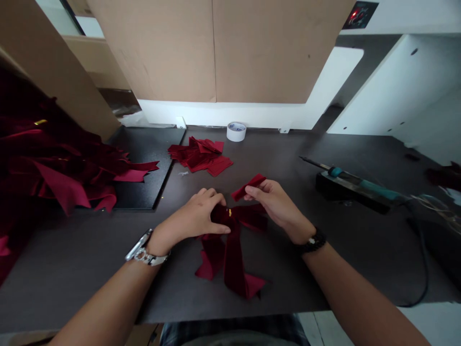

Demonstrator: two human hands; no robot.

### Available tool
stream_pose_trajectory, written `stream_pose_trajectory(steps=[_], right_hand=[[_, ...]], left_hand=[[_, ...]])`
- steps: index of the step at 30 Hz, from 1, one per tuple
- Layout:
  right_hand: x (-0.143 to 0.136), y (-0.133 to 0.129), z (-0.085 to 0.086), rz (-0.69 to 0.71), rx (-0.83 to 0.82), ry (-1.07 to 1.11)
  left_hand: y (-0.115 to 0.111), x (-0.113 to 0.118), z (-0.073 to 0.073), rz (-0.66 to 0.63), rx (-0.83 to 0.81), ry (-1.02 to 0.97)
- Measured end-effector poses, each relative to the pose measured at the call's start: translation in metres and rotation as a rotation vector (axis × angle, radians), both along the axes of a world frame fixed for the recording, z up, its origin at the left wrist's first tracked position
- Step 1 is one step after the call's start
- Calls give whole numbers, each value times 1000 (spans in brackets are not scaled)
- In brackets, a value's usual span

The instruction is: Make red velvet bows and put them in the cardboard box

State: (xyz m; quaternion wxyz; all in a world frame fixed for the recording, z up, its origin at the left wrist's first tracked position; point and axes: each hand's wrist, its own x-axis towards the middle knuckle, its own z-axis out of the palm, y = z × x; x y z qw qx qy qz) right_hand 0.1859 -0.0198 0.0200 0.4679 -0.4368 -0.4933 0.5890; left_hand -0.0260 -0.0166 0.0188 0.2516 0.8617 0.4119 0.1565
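Observation:
A dark red velvet bow (234, 259) lies on the dark table in front of me, its two tails pointing toward me. At its centre shows a small gold tie (229, 212). My left hand (203, 214) is closed around the bow's left loop, thumb near the middle. Just above the right loop, my right hand (272, 199) pinches a short red ribbon strip (249, 187) between thumb and fingers. Beyond my hands is a loose pile of cut red ribbon pieces (201, 156).
Many red bows (72, 173) are heaped at the left, partly over a black board (151, 144). A roll of white tape (236, 131) stands at the back. To the right, a soldering iron (345, 178) with a teal handle rests on a black block, its cord (423, 250) trailing toward the front edge.

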Motion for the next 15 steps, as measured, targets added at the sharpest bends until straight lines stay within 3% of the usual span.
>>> stream_pose_trajectory(steps=[3, 7, 15], right_hand=[[4, -2, 4, 229, -66, -56], [4, -5, 3, 412, -24, -109], [2, -7, -1, 436, 28, -178]], left_hand=[[0, 2, -1, -15, -1, -40], [-2, 9, 6, 11, -193, -203], [-4, 8, 13, -33, -301, -297]])
